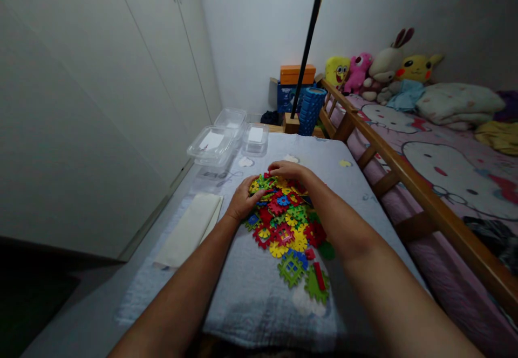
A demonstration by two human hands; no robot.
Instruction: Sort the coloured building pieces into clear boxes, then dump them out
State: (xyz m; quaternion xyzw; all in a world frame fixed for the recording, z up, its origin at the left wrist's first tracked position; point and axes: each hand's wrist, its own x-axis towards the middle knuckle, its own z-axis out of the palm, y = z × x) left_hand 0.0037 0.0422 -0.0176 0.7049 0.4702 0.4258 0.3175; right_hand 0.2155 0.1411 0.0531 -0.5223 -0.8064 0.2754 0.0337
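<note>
A heap of flat plastic interlocking pieces (288, 228) in red, yellow, green and blue lies on a pale quilted cloth (259, 293). My left hand (244, 199) rests at the heap's far left edge, fingers curled onto a yellow and green piece (263, 185). My right hand (290, 172) lies across the far end of the heap, fingers bent down over the pieces. What either hand grips under its fingers is hidden.
Three clear plastic boxes (220, 142) stand at the far left of the cloth. A folded cream cloth (190, 228) lies left of the heap. A wooden bed rail (404, 174) runs along the right, with soft toys (380, 67) beyond. A black pole (309, 40) rises behind.
</note>
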